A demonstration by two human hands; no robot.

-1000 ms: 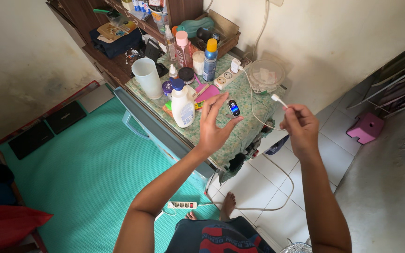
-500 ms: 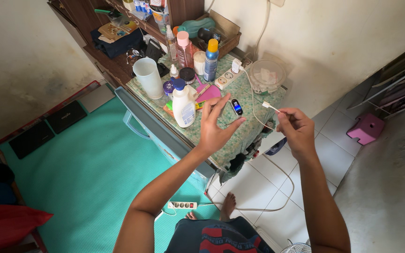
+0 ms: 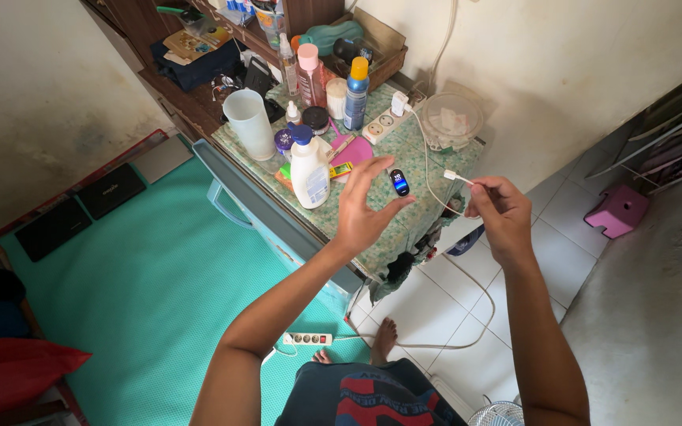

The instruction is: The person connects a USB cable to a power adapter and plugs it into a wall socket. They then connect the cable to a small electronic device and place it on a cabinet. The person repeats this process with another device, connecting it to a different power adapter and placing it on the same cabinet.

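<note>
Left hand (image 3: 365, 209): raised over the front part of the counter (image 3: 428, 162), palm toward the camera, its grip narrow on a small black oval device (image 3: 399, 182) with a lit blue screen, pinched between the thumb below and a fingertip above, the other fingers fanned upward. Right hand (image 3: 501, 213): held just right of the counter's edge, its grip closed on a thin white cable (image 3: 428, 177) close to its end; the small white plug (image 3: 451, 176) sticks out leftward past the fingers, near the device but apart from it. The cable runs back across the patterned counter cloth to a white charger block (image 3: 398, 103) seated in a white power strip (image 3: 380, 125). On the counter behind the left hand: a white pump bottle (image 3: 308, 175) with a blue cap, a pink fan-shaped item (image 3: 357, 150), a translucent jug (image 3: 249, 125), a tall blue spray can (image 3: 355, 95) with a yellow cap, a pink-capped bottle (image 3: 309, 75), a small dark jar (image 3: 315, 119). At the far right corner: a clear round container (image 3: 451, 120). On the floor below: a green mat (image 3: 136, 284), a second white power strip (image 3: 306, 338) beside a bare foot (image 3: 384, 338), white tiles, and a small pink stool (image 3: 616, 211) well apart to the right.
</note>
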